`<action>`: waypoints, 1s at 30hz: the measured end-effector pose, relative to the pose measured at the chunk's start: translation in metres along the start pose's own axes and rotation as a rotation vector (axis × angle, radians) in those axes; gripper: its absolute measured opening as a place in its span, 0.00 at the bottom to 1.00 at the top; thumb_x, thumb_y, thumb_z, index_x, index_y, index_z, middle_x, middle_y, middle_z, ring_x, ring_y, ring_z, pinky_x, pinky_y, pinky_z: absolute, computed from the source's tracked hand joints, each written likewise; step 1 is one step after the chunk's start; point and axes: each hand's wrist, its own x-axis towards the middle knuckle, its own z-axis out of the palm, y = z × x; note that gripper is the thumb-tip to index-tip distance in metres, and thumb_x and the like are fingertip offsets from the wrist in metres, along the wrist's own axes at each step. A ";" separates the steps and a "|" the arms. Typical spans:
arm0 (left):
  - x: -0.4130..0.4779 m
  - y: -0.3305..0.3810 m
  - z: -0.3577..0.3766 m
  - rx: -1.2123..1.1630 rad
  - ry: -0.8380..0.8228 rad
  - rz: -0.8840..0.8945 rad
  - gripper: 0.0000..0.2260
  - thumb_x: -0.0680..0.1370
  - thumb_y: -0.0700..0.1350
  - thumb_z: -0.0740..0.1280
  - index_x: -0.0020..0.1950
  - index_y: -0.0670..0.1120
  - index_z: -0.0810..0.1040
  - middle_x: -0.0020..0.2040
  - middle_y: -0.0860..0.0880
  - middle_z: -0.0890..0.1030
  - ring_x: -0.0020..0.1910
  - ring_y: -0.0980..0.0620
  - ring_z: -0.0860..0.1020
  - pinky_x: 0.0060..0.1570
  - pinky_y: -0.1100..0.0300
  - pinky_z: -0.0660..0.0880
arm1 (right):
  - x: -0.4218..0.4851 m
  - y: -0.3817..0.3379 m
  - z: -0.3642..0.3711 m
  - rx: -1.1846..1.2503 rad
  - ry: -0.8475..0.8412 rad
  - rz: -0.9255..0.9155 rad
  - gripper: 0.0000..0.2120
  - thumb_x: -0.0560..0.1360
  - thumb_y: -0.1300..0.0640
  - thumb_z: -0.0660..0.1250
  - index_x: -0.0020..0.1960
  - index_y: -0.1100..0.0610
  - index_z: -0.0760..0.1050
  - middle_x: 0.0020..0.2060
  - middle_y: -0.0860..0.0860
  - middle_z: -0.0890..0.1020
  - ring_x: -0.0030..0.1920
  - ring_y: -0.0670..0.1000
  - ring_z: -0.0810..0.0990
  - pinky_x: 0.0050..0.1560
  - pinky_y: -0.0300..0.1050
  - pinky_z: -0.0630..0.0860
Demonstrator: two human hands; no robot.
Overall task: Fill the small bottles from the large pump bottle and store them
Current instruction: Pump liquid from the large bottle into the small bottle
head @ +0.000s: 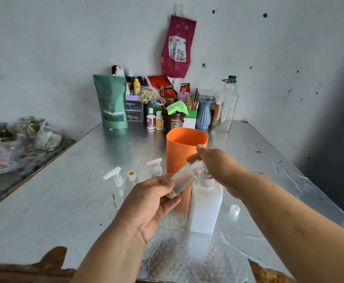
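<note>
Silvery foil table [65, 201]: its left and right edges lie well apart from the hands. Left hand [150, 199] grips a tilted small clear bottle [184, 178], mouth at the white pump bottle [206, 209], whose head the right hand [218, 166] covers; its grip cannot be told. Orange cup [179, 148] stands just behind; a loose cap [234, 209] lies to the right.

Green pouch [112, 103], blue vase [203, 113] — against the wall; maroon bag [177, 45] hangs above.

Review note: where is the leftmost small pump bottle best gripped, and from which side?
Probably grip the pump bottle round its clear body, below the white collar, from the near side. It stands upright, its nozzle juts up and left, and another small bottle crowds its right.
</note>
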 end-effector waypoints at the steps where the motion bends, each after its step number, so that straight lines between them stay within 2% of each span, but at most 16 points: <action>1: 0.000 0.000 0.000 -0.002 -0.002 -0.002 0.07 0.76 0.31 0.64 0.52 0.36 0.80 0.46 0.41 0.85 0.43 0.48 0.84 0.52 0.52 0.80 | 0.000 0.000 0.000 -0.004 -0.002 -0.003 0.25 0.83 0.47 0.45 0.58 0.54 0.79 0.54 0.49 0.72 0.50 0.51 0.73 0.53 0.44 0.67; 7: 0.006 -0.004 -0.003 -0.009 -0.017 -0.019 0.08 0.77 0.32 0.63 0.54 0.35 0.79 0.48 0.41 0.85 0.44 0.48 0.84 0.54 0.51 0.79 | 0.006 0.003 0.004 -0.034 -0.007 -0.017 0.24 0.83 0.48 0.45 0.56 0.53 0.80 0.54 0.48 0.74 0.50 0.51 0.72 0.53 0.44 0.67; 11: 0.006 -0.008 -0.003 -0.014 -0.015 -0.039 0.09 0.78 0.31 0.62 0.55 0.33 0.79 0.50 0.39 0.84 0.49 0.45 0.82 0.58 0.48 0.76 | 0.005 0.007 0.008 -0.076 0.016 -0.016 0.24 0.83 0.49 0.45 0.57 0.54 0.80 0.61 0.52 0.76 0.53 0.52 0.73 0.54 0.45 0.66; 14: 0.005 -0.009 -0.001 -0.012 -0.016 -0.048 0.08 0.78 0.31 0.62 0.52 0.35 0.80 0.49 0.40 0.85 0.47 0.46 0.82 0.57 0.49 0.77 | 0.003 0.006 0.007 -0.090 0.021 -0.008 0.24 0.83 0.49 0.45 0.59 0.55 0.79 0.63 0.54 0.76 0.54 0.53 0.73 0.54 0.45 0.66; 18: 0.000 -0.005 0.000 -0.030 -0.010 -0.040 0.07 0.77 0.31 0.63 0.52 0.35 0.79 0.45 0.40 0.85 0.45 0.46 0.82 0.56 0.49 0.77 | -0.005 -0.001 0.001 -0.052 0.034 -0.003 0.23 0.83 0.50 0.47 0.58 0.57 0.79 0.57 0.58 0.79 0.50 0.58 0.76 0.52 0.49 0.70; 21: -0.002 -0.001 0.000 -0.028 -0.021 -0.030 0.07 0.77 0.31 0.63 0.52 0.35 0.79 0.44 0.41 0.84 0.43 0.48 0.82 0.54 0.51 0.78 | -0.007 -0.003 -0.001 0.025 0.035 0.016 0.24 0.82 0.48 0.47 0.55 0.56 0.80 0.44 0.49 0.77 0.41 0.49 0.74 0.42 0.42 0.69; 22: -0.003 0.000 0.001 -0.029 -0.024 -0.028 0.07 0.77 0.31 0.63 0.52 0.35 0.79 0.43 0.41 0.84 0.42 0.48 0.82 0.53 0.51 0.78 | -0.008 -0.004 -0.002 0.030 0.034 0.023 0.24 0.82 0.47 0.47 0.55 0.56 0.80 0.42 0.48 0.76 0.41 0.47 0.73 0.40 0.40 0.68; 26: -0.003 0.001 0.001 -0.038 -0.034 -0.027 0.07 0.77 0.31 0.63 0.52 0.35 0.79 0.43 0.42 0.85 0.40 0.49 0.84 0.50 0.53 0.79 | -0.006 -0.006 -0.003 0.011 0.009 0.032 0.23 0.82 0.47 0.47 0.55 0.54 0.80 0.48 0.50 0.74 0.41 0.46 0.73 0.49 0.44 0.67; 30: -0.002 0.000 0.002 -0.028 -0.043 -0.021 0.07 0.77 0.31 0.63 0.51 0.36 0.80 0.44 0.42 0.85 0.42 0.49 0.83 0.52 0.53 0.79 | -0.003 -0.005 -0.002 0.006 -0.009 0.036 0.23 0.82 0.48 0.47 0.56 0.54 0.79 0.52 0.49 0.73 0.45 0.48 0.73 0.51 0.45 0.67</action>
